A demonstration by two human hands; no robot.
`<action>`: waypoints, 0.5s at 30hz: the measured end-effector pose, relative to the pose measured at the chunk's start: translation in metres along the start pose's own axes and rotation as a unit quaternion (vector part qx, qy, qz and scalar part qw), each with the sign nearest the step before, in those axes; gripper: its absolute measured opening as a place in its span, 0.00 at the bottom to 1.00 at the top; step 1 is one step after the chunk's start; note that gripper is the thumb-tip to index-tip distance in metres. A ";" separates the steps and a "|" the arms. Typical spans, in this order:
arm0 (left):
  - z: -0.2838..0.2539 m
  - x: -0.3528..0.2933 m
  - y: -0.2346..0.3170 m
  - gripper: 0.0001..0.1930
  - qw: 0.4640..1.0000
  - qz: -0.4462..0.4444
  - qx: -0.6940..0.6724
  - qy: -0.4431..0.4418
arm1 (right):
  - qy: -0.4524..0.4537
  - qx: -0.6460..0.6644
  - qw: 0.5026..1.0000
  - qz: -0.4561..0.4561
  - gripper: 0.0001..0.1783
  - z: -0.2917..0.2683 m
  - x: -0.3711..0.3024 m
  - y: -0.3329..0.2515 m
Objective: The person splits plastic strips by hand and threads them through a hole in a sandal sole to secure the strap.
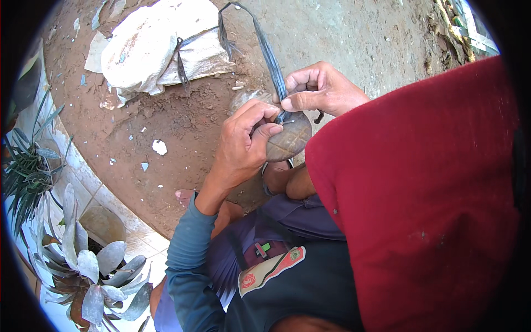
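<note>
Crowding the right hand (325, 90), red fabric (420, 193); white sack (160, 47) ahead, plants (88, 264) left

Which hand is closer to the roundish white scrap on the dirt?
Left. The left hand is to the right of the white scrap; the right hand is farther right, beyond the left hand, pinching the dark strip.

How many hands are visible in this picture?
2: the left hand at the round brown object, and the right hand farther right, its fingertips at the dark strip.
</note>
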State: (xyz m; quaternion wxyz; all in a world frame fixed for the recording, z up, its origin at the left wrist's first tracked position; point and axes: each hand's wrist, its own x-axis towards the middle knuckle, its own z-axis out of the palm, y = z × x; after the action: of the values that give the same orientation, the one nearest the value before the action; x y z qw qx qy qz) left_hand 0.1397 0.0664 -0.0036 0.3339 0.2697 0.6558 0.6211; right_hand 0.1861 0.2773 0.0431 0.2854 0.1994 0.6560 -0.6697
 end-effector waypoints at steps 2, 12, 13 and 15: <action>0.001 0.000 -0.001 0.06 1.000 0.011 -0.014 0.000 | 0.019 0.037 0.999 0.006 0.07 0.003 0.001 0.004; -0.004 0.003 -0.004 0.06 0.999 -0.004 -0.049 0.014 | 0.079 0.042 0.996 -0.006 0.06 0.007 0.003 0.001; -0.005 0.003 -0.003 0.06 0.999 0.009 -0.036 0.005 | 0.086 0.045 0.995 0.003 0.06 0.006 0.004 0.004; -0.005 0.003 0.000 0.06 0.999 0.023 -0.023 -0.004 | 0.093 0.048 0.994 0.012 0.06 0.006 0.003 0.006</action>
State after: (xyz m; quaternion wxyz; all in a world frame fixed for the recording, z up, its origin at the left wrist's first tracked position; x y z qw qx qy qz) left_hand 0.1340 0.0661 -0.0042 0.3282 0.2787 0.6337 0.6427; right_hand 0.1884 0.2715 0.0367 0.2217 0.2820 0.6442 -0.6755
